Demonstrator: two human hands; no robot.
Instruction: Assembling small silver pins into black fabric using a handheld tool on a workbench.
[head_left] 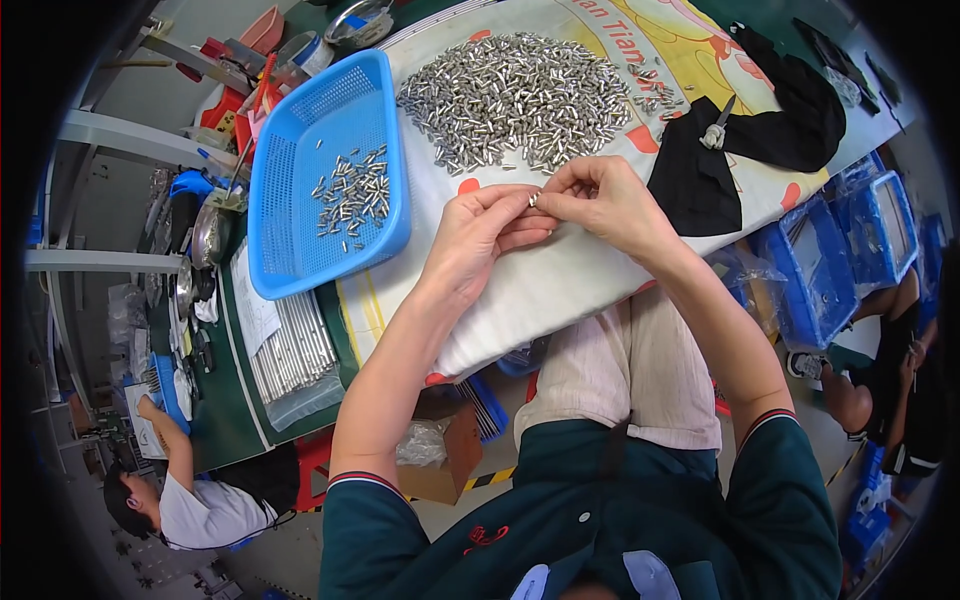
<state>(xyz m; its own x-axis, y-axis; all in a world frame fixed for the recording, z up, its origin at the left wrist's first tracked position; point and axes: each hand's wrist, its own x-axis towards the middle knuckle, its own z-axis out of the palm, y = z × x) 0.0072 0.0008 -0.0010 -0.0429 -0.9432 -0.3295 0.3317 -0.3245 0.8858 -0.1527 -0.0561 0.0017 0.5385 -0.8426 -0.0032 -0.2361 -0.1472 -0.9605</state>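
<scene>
Between the fingertips of both hands is a small shiny metal pin. My left hand pinches it from the left, its lower fingers curled. My right hand closes thumb and forefinger on it from the right. Just beyond my hands a large heap of similar small metal pins is spread on a printed white cloth. To the left, a blue perforated plastic basket holds a smaller scatter of metal pins. Finger overlap hides part of the held pin.
Right of the heap lie a black cloth and a small bladed tool with a wrapped handle. Bagged metal rods lie left on the green table. Blue bins stand at right. A co-worker sits at lower left; another person is far right.
</scene>
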